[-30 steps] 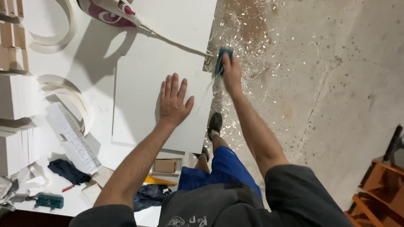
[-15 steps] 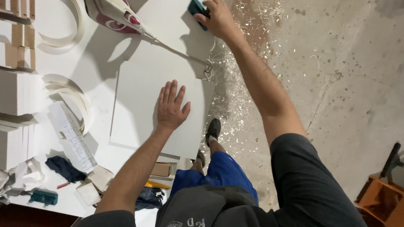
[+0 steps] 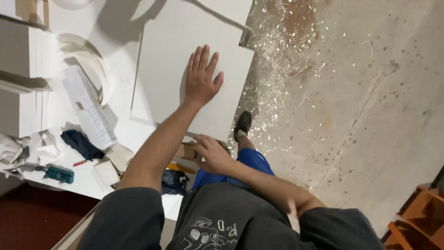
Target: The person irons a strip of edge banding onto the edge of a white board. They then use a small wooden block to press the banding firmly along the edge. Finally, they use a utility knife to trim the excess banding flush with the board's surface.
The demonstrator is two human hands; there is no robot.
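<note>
Panel (image 3: 171, 69), white and flat, lies on the white surface (image 3: 125, 134), its near right corner jutting past the edge over the floor (image 3: 360, 92). Our left hand (image 3: 202, 76) presses palm-down on it, fingers (image 3: 198, 58) spread apart and straight, holding nothing. Our right hand (image 3: 210, 153) sits low at the near edge of the panel, just by our hip, fingers loosely curled; we cannot tell whether they grip anything, though they seem to touch a small cardboard box (image 3: 185, 150) under the edge. Left of the panel lie a long white ruler-like strip (image 3: 90, 109), a coil of white edge band (image 3: 95, 65), a dark rag (image 3: 83, 144) and a small green tool (image 3: 59, 174). Crumpled white cloths (image 3: 27, 148) sit at the far left. Wood shavings (image 3: 282, 60) litter the concrete floor beside the surface. Our shoe (image 3: 242, 124) stands among them, below blue shorts (image 3: 252, 162).
</note>
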